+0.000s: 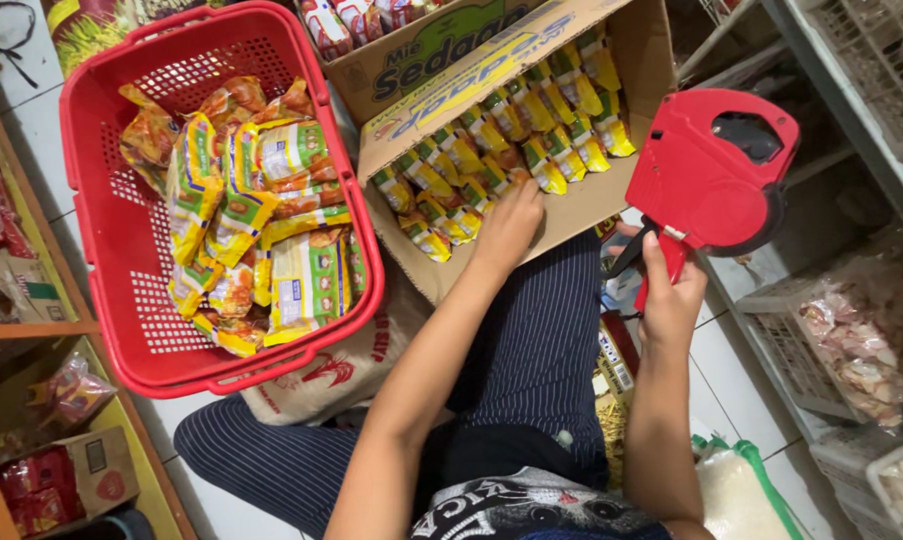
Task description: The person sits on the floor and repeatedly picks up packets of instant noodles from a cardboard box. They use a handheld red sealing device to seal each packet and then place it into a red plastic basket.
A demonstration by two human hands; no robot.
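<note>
1. A red price-label gun [710, 175] is gripped by its handle in the right hand [669, 295], the fingers wrapped tight around it; it is held up at the right of the scene, just right of the cardboard box [612, 195].
2. The left hand [509, 228] is laid palm down in the near end of the box, its fingers curled over the noodle packets [502, 140]; whether a packet is actually gripped cannot be told.
3. The packets, yellow and green, are stood on edge in rows along the open box, which is tilted on the person's lap.
4. A red plastic basket [102, 230] is seen at the left, touching the box's near left corner, and is piled with loose packets of the same kind [262, 220].
5. A printed sack [342, 365] is lodged beneath the basket, against the striped trousers [532, 350].
6. White wire baskets of bagged goods [862, 340] are ranged at the far right.
</note>
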